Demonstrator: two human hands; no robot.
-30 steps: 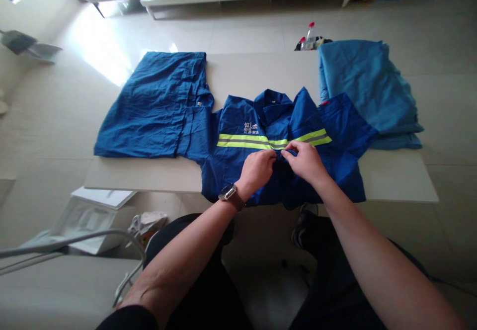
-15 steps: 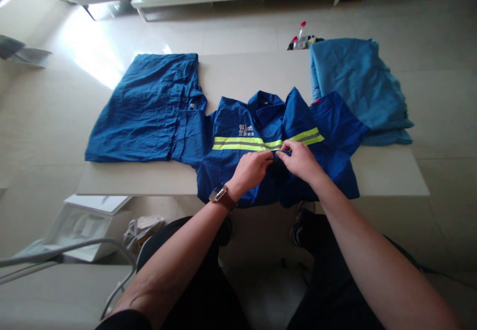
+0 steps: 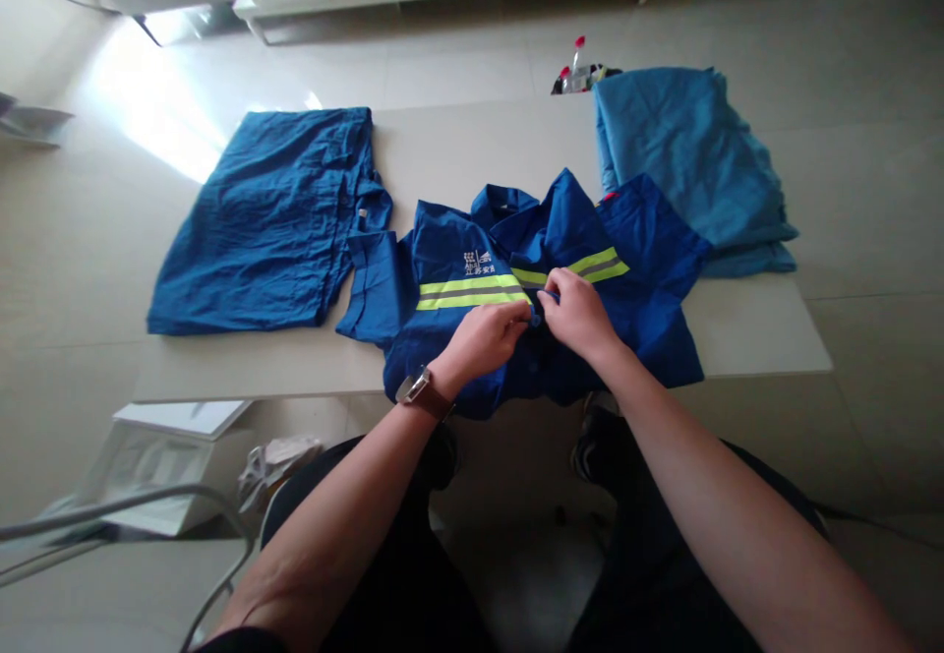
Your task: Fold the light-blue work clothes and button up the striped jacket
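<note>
Both front edges of work shirt (image 3: 472,284) pinched shut between left hand (image 3: 483,336) and right hand (image 3: 576,311); placket could be misaligned if fabric is tugged unevenly.

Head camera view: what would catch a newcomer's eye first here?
The blue work shirt with bright yellow reflective stripes lies at the table's near edge. The left hand and right hand pinch its front opening together. Darker blue trousers lie to the left, a lighter blue folded pile at right.

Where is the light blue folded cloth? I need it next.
The light blue folded cloth lies at the table's far right corner, its near edge under the striped jacket's right sleeve.
</note>
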